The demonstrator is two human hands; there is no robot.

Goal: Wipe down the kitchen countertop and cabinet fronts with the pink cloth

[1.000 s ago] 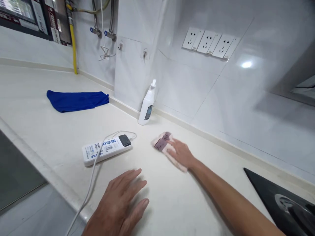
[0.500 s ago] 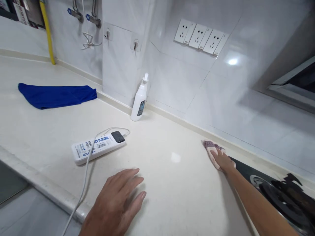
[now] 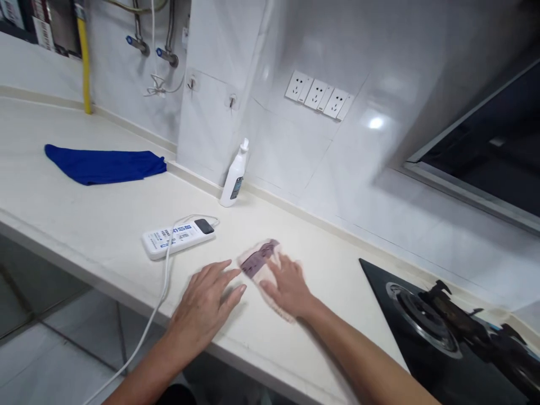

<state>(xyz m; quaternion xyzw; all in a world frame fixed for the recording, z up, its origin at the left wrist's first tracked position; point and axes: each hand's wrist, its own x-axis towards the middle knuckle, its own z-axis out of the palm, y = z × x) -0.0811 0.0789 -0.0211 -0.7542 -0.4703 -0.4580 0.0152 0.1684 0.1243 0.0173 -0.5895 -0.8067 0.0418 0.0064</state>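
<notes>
My right hand (image 3: pixel 287 284) lies flat with fingers spread on a pink and purple cloth (image 3: pixel 258 260), pressing it onto the white countertop (image 3: pixel 105 230). My left hand (image 3: pixel 206 304) rests palm down on the counter just left of the cloth, fingers stretched out, holding nothing. Its fingertips almost touch the cloth's near corner.
A white power strip (image 3: pixel 177 239) with a cord running off the counter edge lies left of my hands. A white spray bottle (image 3: pixel 234 175) stands by the wall. A blue cloth (image 3: pixel 105 165) lies at far left. A black gas hob (image 3: pixel 447 326) sits at right.
My right hand slid the cloth right to the hob's edge and has now come back left, close beside my left hand. The view has pulled back and shows more of the hob.
</notes>
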